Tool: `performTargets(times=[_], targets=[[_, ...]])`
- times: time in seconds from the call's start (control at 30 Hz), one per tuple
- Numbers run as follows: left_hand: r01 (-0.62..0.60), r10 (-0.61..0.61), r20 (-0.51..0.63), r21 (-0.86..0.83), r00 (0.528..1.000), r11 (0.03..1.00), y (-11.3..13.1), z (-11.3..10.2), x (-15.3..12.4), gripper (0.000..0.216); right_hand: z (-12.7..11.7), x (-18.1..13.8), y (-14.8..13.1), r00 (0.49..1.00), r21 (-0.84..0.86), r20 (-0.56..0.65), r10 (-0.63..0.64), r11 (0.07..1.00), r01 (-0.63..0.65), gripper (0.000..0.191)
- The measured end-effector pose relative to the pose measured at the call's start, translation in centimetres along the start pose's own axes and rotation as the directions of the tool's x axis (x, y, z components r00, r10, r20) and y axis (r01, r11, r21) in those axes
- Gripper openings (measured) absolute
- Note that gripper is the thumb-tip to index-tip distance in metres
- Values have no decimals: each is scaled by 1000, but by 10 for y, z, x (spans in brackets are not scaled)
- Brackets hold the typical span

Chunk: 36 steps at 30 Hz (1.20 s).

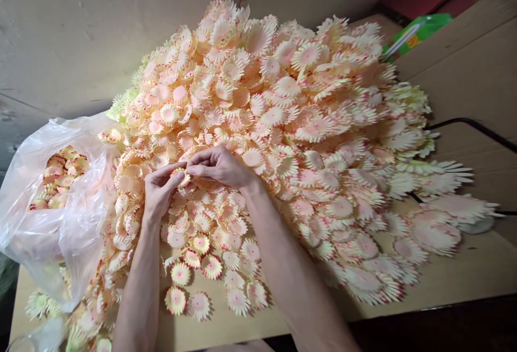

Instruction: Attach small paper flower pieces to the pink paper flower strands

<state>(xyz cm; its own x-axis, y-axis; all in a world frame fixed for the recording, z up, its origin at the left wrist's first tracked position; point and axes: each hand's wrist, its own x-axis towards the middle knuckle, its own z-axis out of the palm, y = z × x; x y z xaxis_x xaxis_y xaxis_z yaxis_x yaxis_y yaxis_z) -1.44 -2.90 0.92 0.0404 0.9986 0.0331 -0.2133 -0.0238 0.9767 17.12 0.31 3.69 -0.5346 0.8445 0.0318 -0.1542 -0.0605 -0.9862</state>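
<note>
Between my two hands is a small round petal piece (184, 180), cream and yellow with a fringed, red-tipped edge. My left hand (160, 188) pinches it between thumb and fingers. The fingers of my right hand (220, 168) are pressed together at its right side; what they grip there is too small to make out. Around and below both hands lie many similar fringed petal pieces (201, 244), loose and overlapping. A large heap of petal pieces (274, 93), pale pink and cream, rises just beyond my hands.
At the left, a clear plastic bag (81, 228) holds several red-and-yellow petal pieces (64, 171). Light wood tabletop (214, 330) shows along the front. Cardboard (464, 72) stands at the right, with a green packet (420, 34) and a black cable (476, 126) near it.
</note>
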Motion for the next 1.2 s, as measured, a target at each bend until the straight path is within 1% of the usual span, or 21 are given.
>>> performTargets(times=[0.07, 0.1, 0.17, 0.23, 0.3, 0.4, 0.47, 0.53, 0.63, 0.77, 0.87, 1.0, 1.2], targets=[[22, -22, 18, 2, 1000, 1000, -1, 0, 0, 36, 0, -1, 0, 1000, 3, -16, -3, 1000, 3, 22], [55, -54, 31, -15, 998, 998, 0, 0, 0, 41, 0, -1, 0, 1000, 5, -24, -8, 1000, 8, 22], [144, -139, 59, -82, 988, 986, 3, 0, 1, 48, 0, -1, 0, 999, 11, -39, -29, 1000, 29, 21], [195, -184, 84, -156, 979, 968, 6, 0, 2, 47, 0, 0, 1, 997, 29, -58, -50, 998, 52, 20], [176, -158, 105, -195, 982, 965, 9, -1, 3, 43, 0, 0, 3, 995, 49, -82, -59, 997, 63, 20], [151, -131, 126, -168, 983, 974, 9, -3, 2, 36, -1, 3, 6, 991, 51, -120, -60, 996, 67, 20], [139, -125, 110, -131, 986, 982, 9, -2, 1, 35, -2, 4, 7, 988, 47, -136, -69, 996, 76, 20], [115, -107, 81, -108, 991, 987, 9, 0, 1, 38, -2, 6, 9, 987, 58, -145, -71, 995, 80, 20], [84, -79, 50, -118, 996, 989, 10, 3, 0, 42, -1, 6, 9, 983, 81, -169, -69, 993, 84, 22], [40, -36, 30, -154, 999, 987, 11, 5, 1, 28, 0, 4, 6, 975, 124, -210, -65, 988, 93, 26], [35, -30, 34, -138, 999, 990, 11, 5, 0, 23, 0, 1, 4, 981, 160, -189, -55, 983, 86, 27], [43, -40, 24, -114, 999, 993, 9, 5, 0, 27, 0, 0, 3, 988, 171, -143, -50, 982, 74, 27], [48, -46, 18, -136, 999, 989, 4, 4, 1, 27, 2, 0, 2, 992, 175, -122, -29, 983, 50, 28]])
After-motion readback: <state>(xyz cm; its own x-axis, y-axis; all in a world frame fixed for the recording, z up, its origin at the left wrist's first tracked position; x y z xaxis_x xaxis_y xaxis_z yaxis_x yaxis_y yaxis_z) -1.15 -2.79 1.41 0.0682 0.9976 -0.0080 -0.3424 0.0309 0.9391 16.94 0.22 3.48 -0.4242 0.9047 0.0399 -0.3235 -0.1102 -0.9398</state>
